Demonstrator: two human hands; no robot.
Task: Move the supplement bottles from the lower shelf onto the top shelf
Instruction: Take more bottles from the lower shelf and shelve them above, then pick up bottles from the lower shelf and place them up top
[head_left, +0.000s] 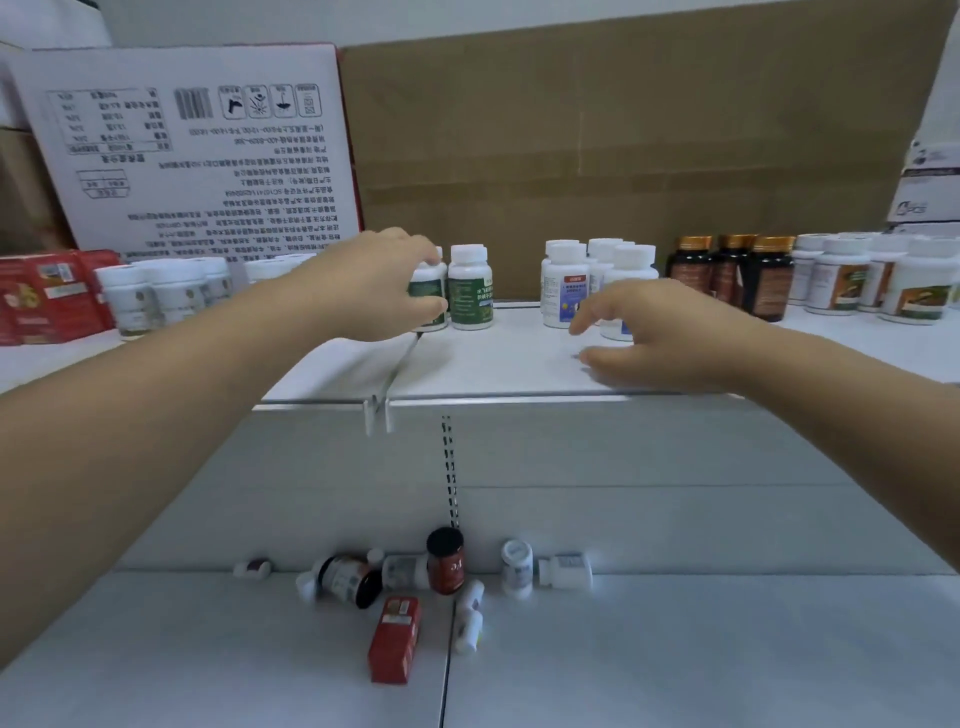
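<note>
on the top shelf (493, 364), the left hand (363, 286) grips a green-labelled white bottle (427, 287).
right hand (665, 332) hovers nearby, fingers loosely spread, holding nothing; loose bottles (405, 571) and a red box (395, 639) lie scattered on the lower shelf (675, 649).

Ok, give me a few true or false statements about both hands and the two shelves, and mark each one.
1. The left hand grips a white plastic bottle with a green label on the white top shelf. True.
2. The right hand grips a dark bottle. False: its fingers are relaxed and hold nothing; the dark amber bottles with gold caps stand to its right.
3. The white lower shelf holds no bottles. False: several small bottles are there.
4. A red cardboard box lies on the lower shelf. True.
</note>
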